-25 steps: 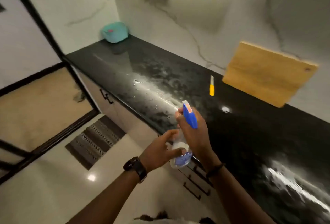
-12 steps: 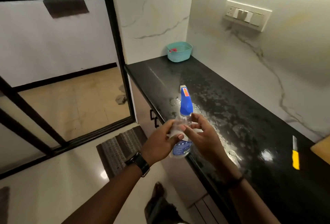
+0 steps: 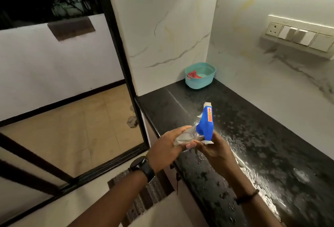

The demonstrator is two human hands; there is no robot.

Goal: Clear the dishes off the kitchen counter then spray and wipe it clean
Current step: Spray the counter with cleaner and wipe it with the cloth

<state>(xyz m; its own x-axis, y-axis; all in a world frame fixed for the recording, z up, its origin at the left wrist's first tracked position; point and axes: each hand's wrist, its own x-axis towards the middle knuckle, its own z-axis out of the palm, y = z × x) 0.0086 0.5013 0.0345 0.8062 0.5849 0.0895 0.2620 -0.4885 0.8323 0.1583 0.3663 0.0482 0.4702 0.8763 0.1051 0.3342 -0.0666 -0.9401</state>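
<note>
One black stone table (image 3: 262, 127), wet and speckled with droplets, filled the right half of the frame. A teal tub (image 3: 199, 82) sat at its far corner, upper centre, with something red inside. At centre, over the table's near edge, the left hand (image 3: 162, 149) curled round the clear body of a tilted spray bottle (image 3: 206, 125). The right hand (image 3: 216, 152) gripped it just under the blue head. A black watch (image 3: 142, 168) circled the left wrist.

Vantage: head-worn wide-angle camera, facing forward and down along the black surface (image 3: 262, 136).
Range: close; left hand (image 3: 162, 147) and right hand (image 3: 215, 151) with the spray bottle (image 3: 206, 123) at lower centre.
Far end: teal basket (image 3: 198, 82) in the corner.
Left side: glass door (image 3: 115, 45).
</note>
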